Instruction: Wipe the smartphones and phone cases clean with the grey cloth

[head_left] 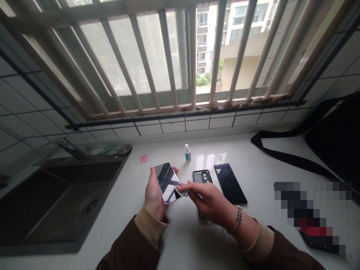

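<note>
A smartphone (167,182) with a dark, reflective screen rests in my left hand (154,193), tilted towards me, with the fingers wrapped round its edges. My right hand (204,198) pinches a small greyish-white cloth (181,192) against the lower right part of that screen. Most of the cloth is hidden under the fingers. Beneath my right hand lies a black phone case (198,175) with a camera cutout, partly covered by the hand. Just right of it, a second smartphone (230,183) lies flat, its dark screen up.
A small white spray bottle (188,154) stands behind the phones, left of a small clear piece (221,156). A pink paper (143,159) lies near the dark sink (104,195). On the right are a black bag strap (281,153) and a dark, pixelated object (323,243). Barred window behind.
</note>
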`<state>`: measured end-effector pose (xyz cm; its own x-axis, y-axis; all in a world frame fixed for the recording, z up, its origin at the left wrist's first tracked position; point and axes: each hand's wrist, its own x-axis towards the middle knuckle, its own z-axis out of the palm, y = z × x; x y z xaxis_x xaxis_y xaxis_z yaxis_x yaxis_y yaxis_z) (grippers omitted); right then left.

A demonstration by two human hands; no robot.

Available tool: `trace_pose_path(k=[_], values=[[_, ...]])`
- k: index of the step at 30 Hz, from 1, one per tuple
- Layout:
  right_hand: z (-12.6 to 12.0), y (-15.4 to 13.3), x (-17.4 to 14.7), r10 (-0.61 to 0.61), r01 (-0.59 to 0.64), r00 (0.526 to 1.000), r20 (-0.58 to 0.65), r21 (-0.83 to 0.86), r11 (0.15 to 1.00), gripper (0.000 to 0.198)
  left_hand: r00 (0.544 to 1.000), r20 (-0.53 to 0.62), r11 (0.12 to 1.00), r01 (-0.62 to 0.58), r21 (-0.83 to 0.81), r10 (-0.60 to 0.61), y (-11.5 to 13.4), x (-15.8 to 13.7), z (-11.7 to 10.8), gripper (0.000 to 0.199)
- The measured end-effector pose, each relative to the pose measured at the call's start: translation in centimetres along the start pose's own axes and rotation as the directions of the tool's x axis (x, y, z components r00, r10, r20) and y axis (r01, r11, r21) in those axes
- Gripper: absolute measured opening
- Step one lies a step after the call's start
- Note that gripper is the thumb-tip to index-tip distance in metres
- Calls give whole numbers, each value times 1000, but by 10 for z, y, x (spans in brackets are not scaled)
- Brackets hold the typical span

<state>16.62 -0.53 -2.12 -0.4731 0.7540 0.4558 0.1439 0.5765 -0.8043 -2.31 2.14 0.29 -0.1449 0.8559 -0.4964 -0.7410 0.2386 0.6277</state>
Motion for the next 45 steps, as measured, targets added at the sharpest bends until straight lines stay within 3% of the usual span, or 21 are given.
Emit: trace_pose_path(k=[5,11,14,16,19,21,23,27,30,34,39,42,45], values=[[-2,-4,0,-35,36,999,28,-7,999,34,995,-57,996,-87,12,87,3,8,-4,59],[0,-13,-3,38,-27,991,129,-92,995,28,985,-46,986,-169,-2,169,13,17,-10,60],[-1,-10,-1,138,-138,990,37,-2,990,25,986,-20,985,-166,-47,166,16,16,-8,55],[-3,-3,2,282,-269,951,-124,114,956,24,994,38,993,-100,-65,103,14,13,-5,54],[-4,10,5,502,-411,827,-254,338,847,32,989,150,1000,-2,-25,6,6,4,-1,56],[-2,17,6,589,-427,781,-210,509,747,37,984,180,1000,9,26,-14,0,-2,0,57],[2,18,7,619,-424,774,-131,619,661,39,986,165,997,0,73,-12,-6,-5,1,58],[7,9,7,599,-450,801,-5,655,607,42,995,95,996,-15,88,6,-8,-6,1,62],[7,3,8,622,-481,781,49,683,550,45,996,48,996,-83,42,81,-5,-4,0,59],[4,3,8,677,-549,722,145,715,433,45,988,17,988,-151,-42,151,0,1,-2,57],[3,12,8,760,-597,632,151,721,353,27,973,16,969,-227,-101,230,0,-1,-2,59],[7,14,7,766,-600,611,199,748,284,25,936,36,937,-349,-30,350,-5,-11,0,64],[12,12,6,705,-587,647,290,780,217,28,848,47,847,-530,45,528,-12,-19,1,67]])
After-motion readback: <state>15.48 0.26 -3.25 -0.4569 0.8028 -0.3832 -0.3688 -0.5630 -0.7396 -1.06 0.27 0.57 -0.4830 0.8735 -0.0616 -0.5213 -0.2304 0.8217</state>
